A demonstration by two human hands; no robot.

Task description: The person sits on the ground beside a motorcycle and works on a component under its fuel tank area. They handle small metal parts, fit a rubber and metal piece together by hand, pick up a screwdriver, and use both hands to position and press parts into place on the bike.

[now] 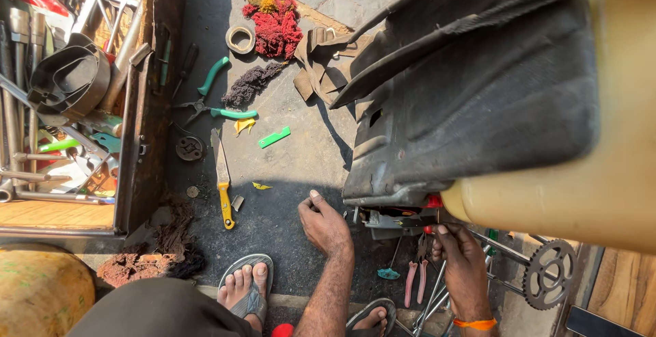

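Note:
My left hand (324, 226) hovers over the dark ground just left of a black vehicle seat's underside (471, 104), fingers loosely curled; I cannot tell whether it holds something small. At the seat's lower edge my right hand (459, 251), with an orange band at the wrist, reaches up to a metal bracket with red wires (400, 217). Its fingers pinch near a red piece there. The seat is tipped up and leans on a yellow fuel tank (601, 152).
Green-handled pliers (217, 101), a yellow-handled knife (223, 176), a tape roll (240, 39), rags (273, 19), a green plastic piece (274, 137). An open toolbox (68, 98) stands at left. Pink-handled pliers (415, 279) and a chain sprocket (549, 273) are near my right hand. My sandalled feet (247, 286) are below.

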